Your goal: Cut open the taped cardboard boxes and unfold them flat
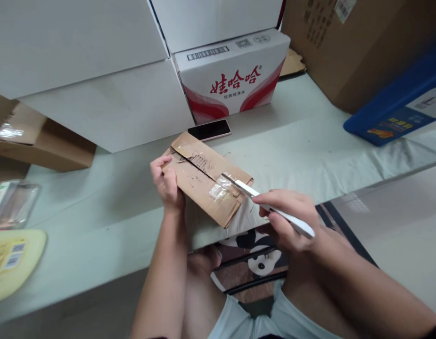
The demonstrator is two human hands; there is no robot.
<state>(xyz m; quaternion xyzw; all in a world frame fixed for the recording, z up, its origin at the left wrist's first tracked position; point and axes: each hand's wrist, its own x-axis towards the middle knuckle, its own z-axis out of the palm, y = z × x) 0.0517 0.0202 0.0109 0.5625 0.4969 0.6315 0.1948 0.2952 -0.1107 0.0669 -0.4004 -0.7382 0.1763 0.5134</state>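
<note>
While a pale yellow container (12, 263) sits away to the left, here's my left hand (167, 181), clamped on the left end of the cardboard box (194, 181). Out to that hand's right the box slants across the near edge of the counter (302, 155); whether it rests there, I can't tell. Phone (211, 130) just beyond! Now the clear tape (222, 186) across the seam, ahead of my right hand (297, 202), which is wrapped round the white knife (246, 189). Blade over the tape; touching or not, I can't say. Blue jug (390, 103) further off, beyond that hand. It's blade-to-tape work, I'd judge, and a stroke from here calls for a firm left grip, a shallow blade, fingers clear.
</note>
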